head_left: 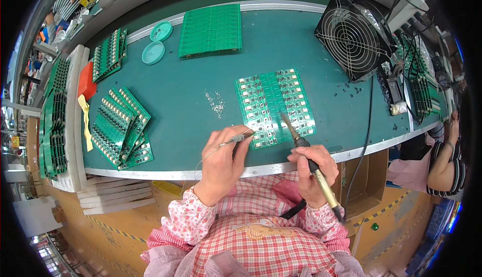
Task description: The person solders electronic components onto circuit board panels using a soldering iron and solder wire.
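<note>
A green circuit board panel (274, 107) with rows of small mounted parts lies near the table's front edge. My right hand (316, 169) is closed around a soldering iron (325, 189); its tip reaches over the middle of the panel, but contact cannot be made out. At the panel's lower left corner, my left hand (222, 159) pinches a slim grey holder with solder wire (199, 164) trailing from its back end. The holder's front end is at the panel's edge, partly hidden by my fingers.
Small loose parts (215, 103) lie left of the panel. Stacked populated boards (118, 126) fan out farther left, with blank boards (211, 30) and two round lids (153, 52) behind. A fan (351, 41) stands back right, its black cable (370, 111) crossing the table. Another person's arm (444, 161) shows at right.
</note>
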Available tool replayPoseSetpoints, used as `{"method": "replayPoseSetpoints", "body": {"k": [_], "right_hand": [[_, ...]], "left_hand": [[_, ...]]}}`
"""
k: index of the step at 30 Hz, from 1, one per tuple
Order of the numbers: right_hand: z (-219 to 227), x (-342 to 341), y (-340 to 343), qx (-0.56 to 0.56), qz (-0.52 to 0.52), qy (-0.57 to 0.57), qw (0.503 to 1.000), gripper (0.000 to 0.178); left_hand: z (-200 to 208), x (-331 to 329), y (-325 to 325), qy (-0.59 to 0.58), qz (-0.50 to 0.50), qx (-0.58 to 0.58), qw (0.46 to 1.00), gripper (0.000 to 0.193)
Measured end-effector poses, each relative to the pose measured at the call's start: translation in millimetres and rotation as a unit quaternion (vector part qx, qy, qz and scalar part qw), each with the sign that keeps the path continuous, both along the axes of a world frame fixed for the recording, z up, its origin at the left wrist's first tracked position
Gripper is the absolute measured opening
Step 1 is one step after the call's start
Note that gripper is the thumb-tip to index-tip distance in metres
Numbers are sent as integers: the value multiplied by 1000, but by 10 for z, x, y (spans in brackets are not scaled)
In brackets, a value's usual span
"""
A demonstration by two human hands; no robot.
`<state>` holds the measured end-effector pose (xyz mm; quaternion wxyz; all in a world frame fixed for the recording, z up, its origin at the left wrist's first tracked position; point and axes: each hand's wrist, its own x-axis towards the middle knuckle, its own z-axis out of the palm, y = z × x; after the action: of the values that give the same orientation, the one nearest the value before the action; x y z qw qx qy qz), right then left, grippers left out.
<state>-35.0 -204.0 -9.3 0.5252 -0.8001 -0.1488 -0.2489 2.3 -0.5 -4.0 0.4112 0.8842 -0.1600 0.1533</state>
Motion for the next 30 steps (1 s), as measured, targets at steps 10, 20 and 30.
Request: {"method": "replayPoseSetpoints", "body": {"k": [10, 20, 30], "right_hand": [[73, 148, 190, -262, -86, 53, 960, 56], [14, 189, 219, -242, -124, 5, 962, 54], [-22, 186, 207, -247, -124, -1, 961, 51]], "left_hand": [[69, -68, 174, 57, 63, -32, 996, 10], [18, -26, 341, 33, 101, 1, 994, 11], [35, -21, 328, 57, 104, -14, 993, 13]]}}
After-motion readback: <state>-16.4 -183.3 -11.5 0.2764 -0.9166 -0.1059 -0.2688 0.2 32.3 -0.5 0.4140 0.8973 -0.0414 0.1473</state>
